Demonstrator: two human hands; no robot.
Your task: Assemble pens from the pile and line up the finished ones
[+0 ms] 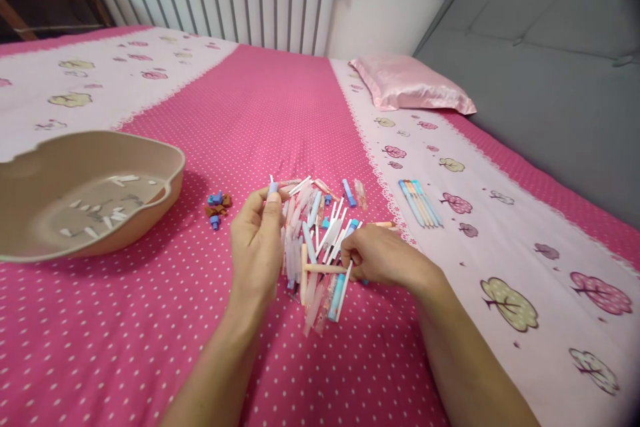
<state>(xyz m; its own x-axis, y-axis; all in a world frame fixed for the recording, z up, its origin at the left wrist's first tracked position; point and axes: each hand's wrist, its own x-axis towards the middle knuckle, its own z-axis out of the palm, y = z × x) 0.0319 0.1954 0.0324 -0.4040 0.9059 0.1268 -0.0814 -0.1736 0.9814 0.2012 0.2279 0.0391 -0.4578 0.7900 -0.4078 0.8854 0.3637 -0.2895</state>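
Observation:
A heap of pen parts (320, 227), pale barrels, white refills and blue caps, lies on the pink dotted bedspread (280, 113). My left hand (257, 243) is raised just left of the heap, fingers closed in a pinch on a small pen piece (273, 187) at the fingertips. My right hand (383, 257) rests on the right side of the heap, fingers closed on a thin white refill (345, 287) that points down and left. A peach barrel (325, 268) lies between the two hands.
A beige basin (175, 173) holding several small white pieces sits at the left. Small blue and brown caps (218, 204) lie beside it. Several assembled pens (420, 202) lie in a row at the right. A pink pillow (413, 83) and grey headboard (550, 60) are behind.

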